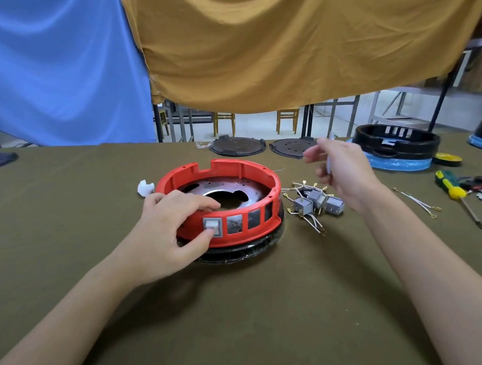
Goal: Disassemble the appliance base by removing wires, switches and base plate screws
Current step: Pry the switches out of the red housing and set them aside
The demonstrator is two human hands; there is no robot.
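A round red plastic base (221,203) sits mid-bench (243,310) on olive cloth, atop a black ring; a perforated metal plate (243,190) lies inside. The left hand (169,230) grips its near wall, thumb pressing the last grey switch (212,226) in a row of rectangular slots. The right hand (344,172), raised, pinches a thin pale object. Loose switches (315,202) with wires lie just right.

no readable text, though distant items look blurred.
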